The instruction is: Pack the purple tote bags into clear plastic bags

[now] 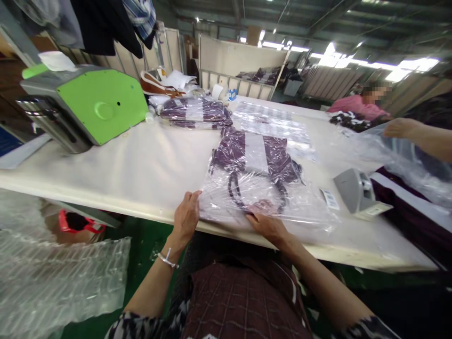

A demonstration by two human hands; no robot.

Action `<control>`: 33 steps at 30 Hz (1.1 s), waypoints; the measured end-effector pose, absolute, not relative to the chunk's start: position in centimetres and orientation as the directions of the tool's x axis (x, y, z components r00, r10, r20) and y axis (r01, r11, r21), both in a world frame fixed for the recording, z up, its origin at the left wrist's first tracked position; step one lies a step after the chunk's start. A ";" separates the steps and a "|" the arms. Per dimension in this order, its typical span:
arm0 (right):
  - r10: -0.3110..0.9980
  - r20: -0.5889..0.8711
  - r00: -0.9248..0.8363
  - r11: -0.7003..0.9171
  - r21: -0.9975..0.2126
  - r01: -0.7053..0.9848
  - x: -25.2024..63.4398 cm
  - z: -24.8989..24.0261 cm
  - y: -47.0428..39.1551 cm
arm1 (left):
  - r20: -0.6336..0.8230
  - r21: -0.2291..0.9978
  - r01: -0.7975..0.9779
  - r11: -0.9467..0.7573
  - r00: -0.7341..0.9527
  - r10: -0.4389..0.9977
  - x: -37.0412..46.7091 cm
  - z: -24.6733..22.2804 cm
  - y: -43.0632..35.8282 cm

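Note:
A folded dark purple garment (231,149) with a pale band round its middle lies in a clear plastic bag (215,197) at the table's front edge. Dark cord loops (233,186) hang from the garment inside the bag. My left hand (187,214) pinches the bag's left edge near its front corner. My right hand (266,226) is at the bag's front edge, its fingers showing through the film and its thumb nearer me; it appears to grip the film. The bag's loose front part spreads to the right, near a small printed label (330,199).
Behind lie a stack of bagged purple garments (173,113) and flat clear bags (268,117). A green and grey machine (102,106) stands left, a grey tape dispenser (355,190) right. A co-worker's arm (423,136) handles plastic at the right; another person (360,106) is farther back.

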State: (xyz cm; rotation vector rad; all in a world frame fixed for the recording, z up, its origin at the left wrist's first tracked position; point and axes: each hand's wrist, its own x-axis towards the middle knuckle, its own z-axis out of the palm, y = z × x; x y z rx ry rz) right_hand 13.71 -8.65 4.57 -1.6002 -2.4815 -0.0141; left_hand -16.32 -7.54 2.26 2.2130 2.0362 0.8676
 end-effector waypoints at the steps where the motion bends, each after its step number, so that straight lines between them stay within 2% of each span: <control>1: 0.891 0.205 -0.405 0.426 -0.071 0.902 14.9 4.0 -9.0 | 0.401 0.380 0.910 -0.167 0.001 0.916 -16.7 2.1 -7.5; 4: 0.844 0.368 -0.390 0.450 -0.090 0.889 17.7 2.5 -10.7 | 0.465 0.412 0.880 -0.235 0.018 0.885 -17.7 2.0 -8.0; 7: 0.742 0.500 -0.446 0.584 -0.155 0.797 18.0 3.3 -12.8 | 0.500 0.384 0.876 -0.291 0.067 0.863 -18.1 1.7 -9.0; 13: 0.479 0.670 -0.567 0.868 -0.264 0.421 12.8 13.1 -15.3 | 0.635 0.370 0.825 -0.426 0.110 0.765 -18.4 1.3 -10.8; 15: 0.493 0.651 -0.577 0.860 -0.263 0.438 11.1 14.4 -14.3 | 0.669 0.402 0.787 -0.469 0.097 0.737 -18.5 1.5 -11.0; 16: 0.550 0.611 -0.569 0.820 -0.266 0.507 10.5 14.1 -13.5 | 0.671 0.428 0.769 -0.475 0.081 0.737 -18.5 1.6 -11.1; 17: 0.638 0.532 -0.557 0.754 -0.283 0.593 10.2 13.2 -12.5 | 0.666 0.457 0.755 -0.470 0.059 0.743 -18.6 1.7 -11.3; 19: 0.813 0.249 -0.526 0.582 -0.330 0.743 10.4 10.5 -11.0 | 0.642 0.516 0.740 -0.432 0.000 0.767 -18.8 1.7 -11.6; 20: 0.857 0.086 -0.509 0.504 -0.347 0.791 10.9 9.1 -10.5 | 0.618 0.548 0.731 -0.405 -0.028 0.786 -19.0 1.5 -11.9; 22: 0.854 -0.160 -0.494 0.407 -0.384 0.829 12.0 7.4 -10.3 | 0.547 0.626 0.701 -0.342 -0.083 0.833 -19.3 1.0 -12.6; 24: 0.826 -0.229 -0.514 0.378 -0.452 0.808 12.6 8.0 -10.5 | 0.419 0.748 0.627 -0.218 -0.191 0.888 -19.6 0.6 -13.3; 26: 0.819 -0.176 -0.546 0.391 -0.525 0.756 11.8 10.0 -10.4 | 0.232 0.887 0.458 -0.060 -0.329 0.916 -19.6 0.5 -13.5; 28: 0.815 -0.074 -0.575 0.444 -0.559 0.701 9.2 11.8 -10.1 | 0.024 0.974 0.217 0.072 -0.411 0.911 -19.5 0.9 -13.2; 31: 0.746 0.098 -0.659 0.595 -0.544 0.592 3.6 11.3 -9.8 | -0.232 0.972 -0.073 0.222 -0.416 0.879 -19.1 2.2 -12.1; 33: 0.699 0.188 -0.690 0.682 -0.465 0.564 0.1 9.5 -9.6 | -0.280 0.960 -0.114 0.256 -0.369 0.886 -18.4 3.5 -11.6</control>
